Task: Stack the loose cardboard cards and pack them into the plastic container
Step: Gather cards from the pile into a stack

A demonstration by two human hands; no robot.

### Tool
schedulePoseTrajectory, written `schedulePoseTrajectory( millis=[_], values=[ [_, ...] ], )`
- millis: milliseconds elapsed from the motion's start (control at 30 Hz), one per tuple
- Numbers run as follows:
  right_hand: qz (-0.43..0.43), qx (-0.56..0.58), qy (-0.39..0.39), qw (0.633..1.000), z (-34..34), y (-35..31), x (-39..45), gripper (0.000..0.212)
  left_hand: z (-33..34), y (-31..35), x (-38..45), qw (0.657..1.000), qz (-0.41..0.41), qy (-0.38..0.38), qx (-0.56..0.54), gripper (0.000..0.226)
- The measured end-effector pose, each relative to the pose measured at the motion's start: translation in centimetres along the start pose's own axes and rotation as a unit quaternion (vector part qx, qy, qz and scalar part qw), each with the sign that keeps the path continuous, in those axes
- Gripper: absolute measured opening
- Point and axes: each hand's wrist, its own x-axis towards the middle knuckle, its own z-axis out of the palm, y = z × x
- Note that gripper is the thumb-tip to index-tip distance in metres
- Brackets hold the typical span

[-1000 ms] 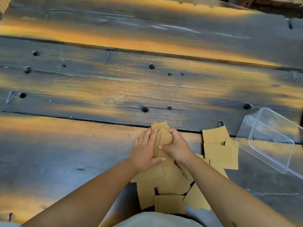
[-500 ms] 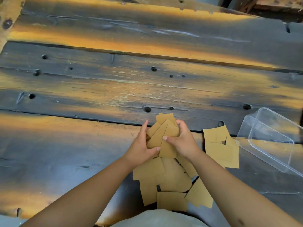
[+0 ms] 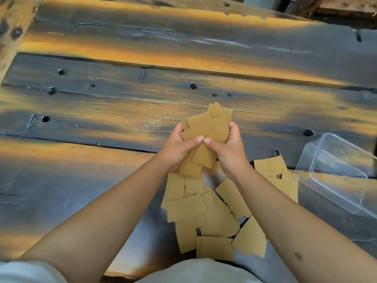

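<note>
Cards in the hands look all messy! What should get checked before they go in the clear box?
1. Both hands gripping the held cards: ok, left hand and right hand pinch them.
2. Held cards squared into a neat stack: not ok, fanned at angles.
3. Plastic container open: ok, no lid on it.
4. Container empty inside: ok, nothing seen through its clear walls.
5. All loose cards gathered: not ok, the loose cards lie scattered on the wooden table.
6. Cards fit the container: cannot tell.
</note>
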Motion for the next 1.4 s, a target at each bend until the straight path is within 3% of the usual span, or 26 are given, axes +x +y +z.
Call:
schedulePoseTrajectory(
  millis=[167,267,367,467,567,633,767,1000,1167,1333,1400],
  values=[
    [0.002,-0.010,0.031,0.999,-1.2,-0.4,0.3,0.054,2.7,-0.1,1.0,0.988,-0.002,-0.003,-0.154,0.031],
    [-0.025,-0.062,0.033,0.997,-2.2,-1.2,0.6,0.049,3.7,-0.9,1.4,0.982,-0.021,-0.005,-0.189,0.032],
    [-0.062,-0.150,0.038,0.986,-2.9,-2.4,1.5,0.048,3.3,-0.3,2.2,0.994,-0.024,-0.007,-0.107,0.044],
    [-0.097,-0.236,0.052,0.965,-3.5,-3.5,2.9,0.047,1.9,2.2,3.7,0.998,0.025,0.010,0.059,0.069],
    [-0.129,-0.281,0.052,0.949,-3.6,-3.9,4.4,0.048,0.8,4.7,5.2,0.961,0.101,0.004,0.257,0.082],
    [-0.138,-0.287,0.045,0.947,-3.4,-3.5,5.4,0.048,0.8,5.5,5.9,0.939,0.124,-0.030,0.320,0.081],
    [-0.116,-0.270,0.037,0.955,-3.3,-1.4,6.4,0.048,1.0,3.9,7.4,0.931,0.071,-0.106,0.341,0.060],
    [-0.073,-0.295,0.026,0.952,-4.5,2.4,6.4,0.041,0.0,0.3,8.3,0.910,0.050,-0.086,0.402,0.045],
    [-0.061,-0.330,0.024,0.942,-5.0,3.7,7.1,0.043,0.0,-0.6,8.3,0.903,0.045,-0.083,0.419,0.050],
    [-0.072,-0.332,0.005,0.940,-4.3,3.3,7.5,0.070,-0.4,-0.9,8.1,0.929,0.028,-0.042,0.367,0.057],
    [-0.071,-0.329,0.005,0.942,-4.4,3.7,7.1,0.069,-0.7,-1.1,7.7,0.930,0.023,-0.044,0.364,0.061]
  ],
)
